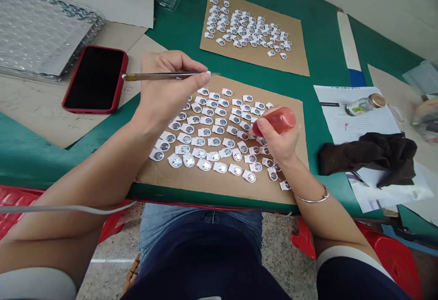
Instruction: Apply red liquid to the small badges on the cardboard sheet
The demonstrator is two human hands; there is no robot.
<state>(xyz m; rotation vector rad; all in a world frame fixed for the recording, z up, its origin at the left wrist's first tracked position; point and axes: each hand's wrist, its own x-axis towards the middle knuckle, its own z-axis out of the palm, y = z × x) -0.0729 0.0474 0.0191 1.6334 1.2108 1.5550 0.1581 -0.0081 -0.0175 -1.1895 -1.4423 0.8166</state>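
Observation:
A thin pointed metal tool, perhaps tweezers (153, 76), lies across my left hand (167, 85), pinched between thumb and fingers with its tip to the right. My right hand (282, 142) grips a red squeeze bottle (280, 120), tilted with its narrow end down to the left over the small parts. Beneath both hands, a brown cardboard sheet (191, 183) bears rows of small white tabs with round silvery discs (204, 165). The bottle's tip is hidden by my fingers, so I cannot tell whether it touches a disc.
A second cardboard sheet (297, 58) with similar parts lies farther back on the green table (185, 40). To the left are a red-cased phone (96, 79) and bubble wrap (37, 31). On the right, a small glass jar (364, 105) and dark cloth (369, 156) rest on papers (331, 117).

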